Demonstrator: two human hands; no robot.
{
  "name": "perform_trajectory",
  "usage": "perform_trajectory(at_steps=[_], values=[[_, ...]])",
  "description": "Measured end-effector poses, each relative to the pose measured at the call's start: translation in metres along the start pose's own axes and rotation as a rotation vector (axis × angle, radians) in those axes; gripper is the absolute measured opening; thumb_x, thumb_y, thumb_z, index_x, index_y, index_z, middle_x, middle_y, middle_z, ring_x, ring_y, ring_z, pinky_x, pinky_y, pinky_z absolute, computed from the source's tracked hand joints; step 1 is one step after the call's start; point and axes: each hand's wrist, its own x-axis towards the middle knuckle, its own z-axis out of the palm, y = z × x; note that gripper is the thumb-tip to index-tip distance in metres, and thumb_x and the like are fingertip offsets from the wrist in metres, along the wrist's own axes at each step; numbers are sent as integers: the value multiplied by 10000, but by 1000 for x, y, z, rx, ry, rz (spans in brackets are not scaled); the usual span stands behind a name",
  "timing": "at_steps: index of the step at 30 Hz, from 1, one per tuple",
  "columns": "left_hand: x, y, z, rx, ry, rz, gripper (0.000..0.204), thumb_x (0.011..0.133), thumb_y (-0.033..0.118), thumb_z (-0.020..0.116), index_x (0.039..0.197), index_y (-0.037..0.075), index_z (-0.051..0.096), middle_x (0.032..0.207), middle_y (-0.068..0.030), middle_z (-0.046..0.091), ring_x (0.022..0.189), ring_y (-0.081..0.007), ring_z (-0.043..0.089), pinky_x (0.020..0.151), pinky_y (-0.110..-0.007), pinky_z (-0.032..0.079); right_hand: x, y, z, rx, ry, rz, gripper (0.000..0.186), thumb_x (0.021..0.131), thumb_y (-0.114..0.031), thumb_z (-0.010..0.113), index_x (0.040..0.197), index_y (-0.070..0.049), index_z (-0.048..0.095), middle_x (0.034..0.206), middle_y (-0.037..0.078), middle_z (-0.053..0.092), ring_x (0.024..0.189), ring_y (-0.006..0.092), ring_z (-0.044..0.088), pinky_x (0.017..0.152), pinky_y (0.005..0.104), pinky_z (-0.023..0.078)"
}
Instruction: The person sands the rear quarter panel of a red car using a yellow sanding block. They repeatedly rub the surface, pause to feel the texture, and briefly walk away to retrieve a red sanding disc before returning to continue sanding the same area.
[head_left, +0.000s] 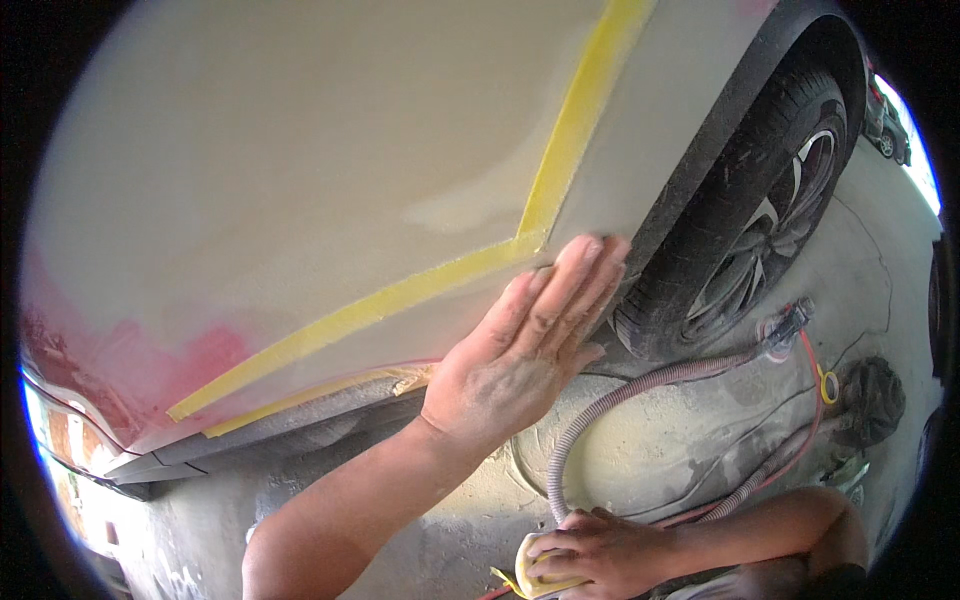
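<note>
My left hand point(520, 340) lies flat with its fingers stretched out on the lower corner of a car's body panel point(300, 170), just ahead of the wheel arch. The panel is dull beige-grey, with pink and red patches at its lower left. Beside my fingertips, a strip of yellow masking tape point(575, 125) meets a second yellow tape strip point(350, 315) that runs along the lower panel. Low in the view, my right hand point(605, 550) is closed around a pale yellow sanding block point(535, 565), away from the car. Its underside is hidden.
A black tire with a spoked wheel point(750, 220) stands right of the panel. On the dusty concrete floor point(690, 440) lie a ribbed grey hose point(600, 400), a hand tool at its end point(785, 330), a thin red hose point(815, 365), a yellow tape roll point(828, 385) and a dark bundle point(870, 400).
</note>
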Motion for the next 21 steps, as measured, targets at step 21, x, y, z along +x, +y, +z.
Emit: perform_trajectory(at_steps=[21], values=[[-143,-41,-7,-87,-158,-354,985,813,584,746,1437,-74,363,1557,-316,277,1450,-546,263,1161,-676,244,46,10,-214,-1427,661,-499,375,843,-350,782,1197,-257,698,1362,-152,582,1322,311,492,1040,446,456]])
